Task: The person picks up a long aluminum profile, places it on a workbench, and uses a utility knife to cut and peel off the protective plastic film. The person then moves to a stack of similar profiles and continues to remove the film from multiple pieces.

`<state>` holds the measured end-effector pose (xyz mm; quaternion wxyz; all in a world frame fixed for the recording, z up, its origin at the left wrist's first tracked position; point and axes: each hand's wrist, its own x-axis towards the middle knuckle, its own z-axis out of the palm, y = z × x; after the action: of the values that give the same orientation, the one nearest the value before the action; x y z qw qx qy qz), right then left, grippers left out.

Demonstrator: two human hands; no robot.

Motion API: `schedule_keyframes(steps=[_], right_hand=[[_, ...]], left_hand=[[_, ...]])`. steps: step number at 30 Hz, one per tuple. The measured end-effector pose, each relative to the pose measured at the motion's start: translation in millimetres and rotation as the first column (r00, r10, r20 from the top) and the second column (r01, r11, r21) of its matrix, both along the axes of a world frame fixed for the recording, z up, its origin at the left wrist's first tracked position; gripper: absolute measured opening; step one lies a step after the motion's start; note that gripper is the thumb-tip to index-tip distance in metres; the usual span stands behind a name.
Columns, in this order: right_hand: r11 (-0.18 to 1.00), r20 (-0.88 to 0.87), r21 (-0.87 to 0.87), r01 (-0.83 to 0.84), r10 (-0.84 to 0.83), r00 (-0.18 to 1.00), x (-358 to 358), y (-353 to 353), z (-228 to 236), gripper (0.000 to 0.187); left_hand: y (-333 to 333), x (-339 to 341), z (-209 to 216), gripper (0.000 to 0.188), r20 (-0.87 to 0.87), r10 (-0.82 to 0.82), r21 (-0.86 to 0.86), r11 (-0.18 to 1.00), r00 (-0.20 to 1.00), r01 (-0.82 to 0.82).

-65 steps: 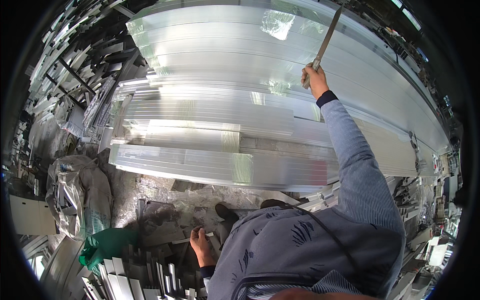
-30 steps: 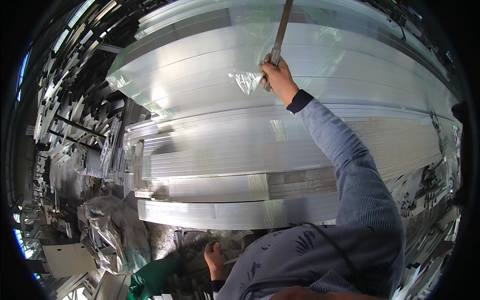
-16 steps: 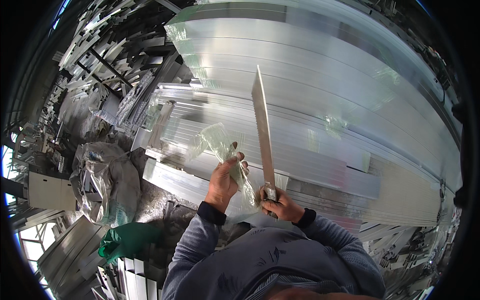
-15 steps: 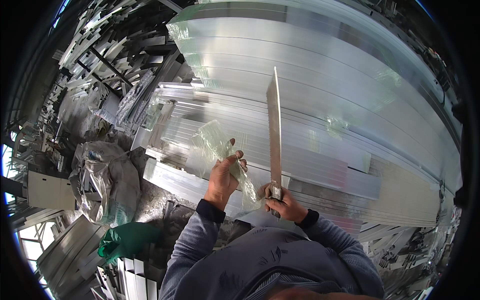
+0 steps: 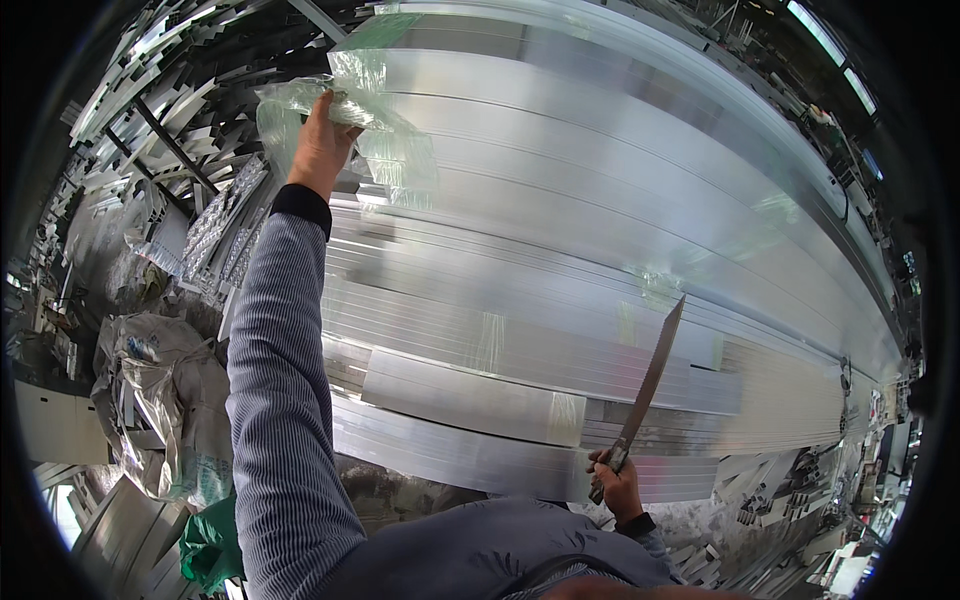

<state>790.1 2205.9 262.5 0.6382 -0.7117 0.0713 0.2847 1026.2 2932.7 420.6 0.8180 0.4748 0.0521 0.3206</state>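
My left hand [image 5: 322, 152], its arm stretched far out to the upper left, is closed on a crumpled piece of clear greenish plastic film [image 5: 292, 100]. That film hangs beside the far left end of the stacked metal profiles [image 5: 560, 150], where more greenish wrap [image 5: 405, 165] clings to their ends. Close to my body, my right hand [image 5: 620, 488] grips a handsaw [image 5: 648, 385] by its handle. The long toothed blade points up and slightly right, over the nearer row of silvery profiles [image 5: 460, 395]. Film covers part of the left fingers.
At the left stands a large grey-white sack [image 5: 165, 400], with a green bag [image 5: 212, 540] below it. Piles of loose metal offcuts [image 5: 190, 90] fill the upper left. More scraps [image 5: 780, 490] lie at the lower right, past the profile ends.
My left hand has swung up and left with the plastic film, away from my body. My right hand has moved right and down, and the saw now leans rightward.
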Motion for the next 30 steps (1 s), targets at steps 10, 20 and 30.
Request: schedule_keyframes(steps=[10, 20, 30], right_hand=[[0.947, 0.035, -0.315, 0.069, -0.062, 0.997, -70, -11, -4, 0.018], [0.947, 0.069, -0.310, 0.079, -0.061, 0.996, -73, 11, -3, 0.020], [0.924, 0.182, -0.107, 0.368, -0.346, 0.921, -72, 9, -18, 0.015]], left_hand=[[122, 100, -11, 0.075, 0.068, 0.668, 0.998, -0.038, 0.741, -0.058], [-14, 173, 130, 0.040, -0.154, 0.046, 0.192, 0.981, 0.987, -0.016], [-316, -19, 55, 0.030, -0.312, -0.659, 0.516, 0.487, 0.684, 0.704]])
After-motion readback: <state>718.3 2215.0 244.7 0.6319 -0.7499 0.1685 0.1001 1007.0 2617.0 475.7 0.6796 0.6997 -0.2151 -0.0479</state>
